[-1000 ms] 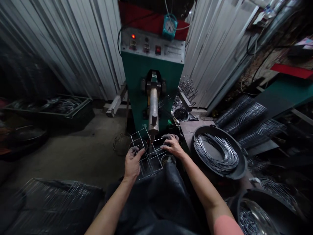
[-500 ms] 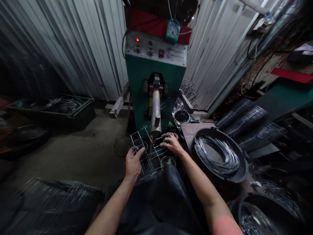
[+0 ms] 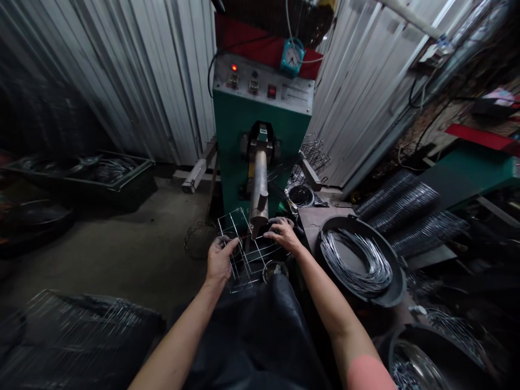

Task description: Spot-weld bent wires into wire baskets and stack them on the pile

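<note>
The left hand (image 3: pixel 219 260) was clamped on the wire frame (image 3: pixel 247 260), while the right hand (image 3: pixel 283 234) lay across its far wires (clamped or not, I cannot tell). The frame was held over the apron (image 3: pixel 255 336), just under the spot welder's electrode (image 3: pixel 259 203); a slip could bring fingers beneath the tip. Its long axis pointed forward, toward the welder.

concrete floor (image 3: pixel 122 244): dark crate of wire (image 3: pixel 81 184) | steel bench (image 3: pixel 311 221): black pan (image 3: pixel 385 299) of bent wire
</note>
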{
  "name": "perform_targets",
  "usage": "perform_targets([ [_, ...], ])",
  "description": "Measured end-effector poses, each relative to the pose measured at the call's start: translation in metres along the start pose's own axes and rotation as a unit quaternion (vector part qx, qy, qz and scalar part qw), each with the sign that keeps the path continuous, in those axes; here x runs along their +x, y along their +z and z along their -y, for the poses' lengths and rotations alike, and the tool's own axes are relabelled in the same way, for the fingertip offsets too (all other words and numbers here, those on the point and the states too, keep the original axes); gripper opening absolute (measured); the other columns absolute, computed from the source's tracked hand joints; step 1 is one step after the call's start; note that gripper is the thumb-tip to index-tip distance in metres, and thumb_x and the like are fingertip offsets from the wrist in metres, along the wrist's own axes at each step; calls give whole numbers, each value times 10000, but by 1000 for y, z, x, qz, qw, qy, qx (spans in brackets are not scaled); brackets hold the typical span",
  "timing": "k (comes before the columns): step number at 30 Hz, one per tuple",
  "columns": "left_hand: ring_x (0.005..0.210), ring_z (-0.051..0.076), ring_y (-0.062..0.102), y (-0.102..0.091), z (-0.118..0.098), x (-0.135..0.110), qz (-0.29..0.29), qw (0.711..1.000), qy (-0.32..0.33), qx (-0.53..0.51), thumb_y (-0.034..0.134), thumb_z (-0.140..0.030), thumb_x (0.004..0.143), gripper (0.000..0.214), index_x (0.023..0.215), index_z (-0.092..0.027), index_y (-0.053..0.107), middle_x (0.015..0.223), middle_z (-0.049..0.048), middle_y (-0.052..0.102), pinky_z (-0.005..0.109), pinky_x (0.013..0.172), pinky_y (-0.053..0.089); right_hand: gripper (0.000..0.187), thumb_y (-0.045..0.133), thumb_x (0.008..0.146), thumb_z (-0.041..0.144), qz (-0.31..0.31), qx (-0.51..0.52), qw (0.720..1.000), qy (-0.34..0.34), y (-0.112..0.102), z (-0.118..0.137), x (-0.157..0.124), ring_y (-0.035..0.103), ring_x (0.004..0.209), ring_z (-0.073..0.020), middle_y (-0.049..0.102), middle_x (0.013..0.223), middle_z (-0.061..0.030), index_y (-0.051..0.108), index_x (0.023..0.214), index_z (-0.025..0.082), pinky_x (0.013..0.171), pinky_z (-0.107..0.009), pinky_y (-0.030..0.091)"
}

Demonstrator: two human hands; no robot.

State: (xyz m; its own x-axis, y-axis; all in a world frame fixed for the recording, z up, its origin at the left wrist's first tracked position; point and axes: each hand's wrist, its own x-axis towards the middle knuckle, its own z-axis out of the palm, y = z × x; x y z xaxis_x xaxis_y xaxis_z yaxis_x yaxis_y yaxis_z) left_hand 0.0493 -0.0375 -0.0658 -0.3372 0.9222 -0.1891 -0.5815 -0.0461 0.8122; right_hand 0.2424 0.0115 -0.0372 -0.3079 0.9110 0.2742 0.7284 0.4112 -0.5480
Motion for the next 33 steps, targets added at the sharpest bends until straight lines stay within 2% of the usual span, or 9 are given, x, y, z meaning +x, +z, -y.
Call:
perform_targets([
  [18,482,44,461,0,-6,3,40,998,-39,-5,802,-242,423,394,664,-164,501,557,-77,513,176,508,357,326,573,773,501,-2,-1,1000,13,-5,5,-1,458,1054,-204,625,1020,-37,648,659,205,950,-404,210],
  [23,527,57,503,-1,-4,4,44,998,-45,-9,807,-246,424,406,677,-169,498,587,-67,538,180,546,387,314,574,775,494,0,-11,1000,19,-4,5,-1,457,1052,-202,627,1016,-28,654,661,212,956,-404,200],
  [29,516,50,485,-2,-5,4,36,997,-61,-2,809,-247,424,415,689,-170,498,586,-76,530,172,524,374,311,580,771,494,14,0,1000,26,-3,3,-1,459,1057,-199,619,1033,-37,664,675,211,941,-386,230],
  [33,509,43,469,-2,-7,6,45,997,-60,11,808,-253,434,417,703,-169,499,582,-73,530,158,507,359,292,590,773,480,16,-18,999,26,-3,5,-1,461,1057,-199,621,1032,-38,661,695,208,954,-405,208],
])
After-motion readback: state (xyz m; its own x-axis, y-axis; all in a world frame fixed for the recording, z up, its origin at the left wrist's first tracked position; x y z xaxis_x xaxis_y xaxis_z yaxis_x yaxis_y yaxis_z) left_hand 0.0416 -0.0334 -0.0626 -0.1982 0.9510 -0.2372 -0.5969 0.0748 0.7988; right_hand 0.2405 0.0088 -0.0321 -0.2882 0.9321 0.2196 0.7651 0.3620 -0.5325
